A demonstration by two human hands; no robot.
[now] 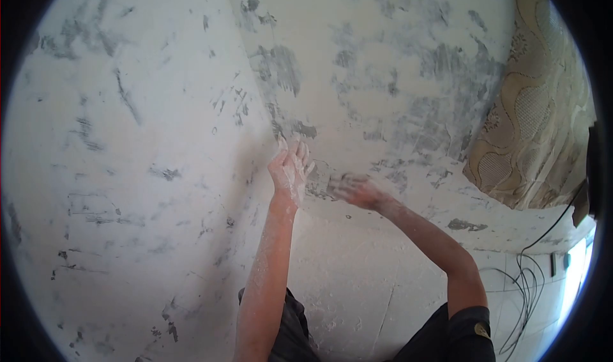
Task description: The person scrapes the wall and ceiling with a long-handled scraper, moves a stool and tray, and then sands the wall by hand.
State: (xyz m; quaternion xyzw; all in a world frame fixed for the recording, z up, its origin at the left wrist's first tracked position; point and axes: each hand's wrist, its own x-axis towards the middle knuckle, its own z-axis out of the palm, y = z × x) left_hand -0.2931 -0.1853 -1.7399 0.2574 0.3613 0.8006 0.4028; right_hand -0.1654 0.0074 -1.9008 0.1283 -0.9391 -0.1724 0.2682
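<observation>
My left hand (292, 168) is raised at the corner where two patchy white wall surfaces meet. White powder coats its palm and fingers. The fingers point upward, slightly bent and apart, with no object showing in them. To its right, my right hand (357, 190) is blurred by motion, its fingers stretched out toward the left hand. Between the two hands lies a grey bare patch (319, 175) on the wall. White specks run down my left forearm.
The left wall (128, 189) carries grey scuffs. A patterned tan curtain (517, 119) hangs at the right. Below it, loops of dark cable (529, 285) dangle near a bright opening at the right edge. A powder-specked pale floor (345, 285) spreads below my arms.
</observation>
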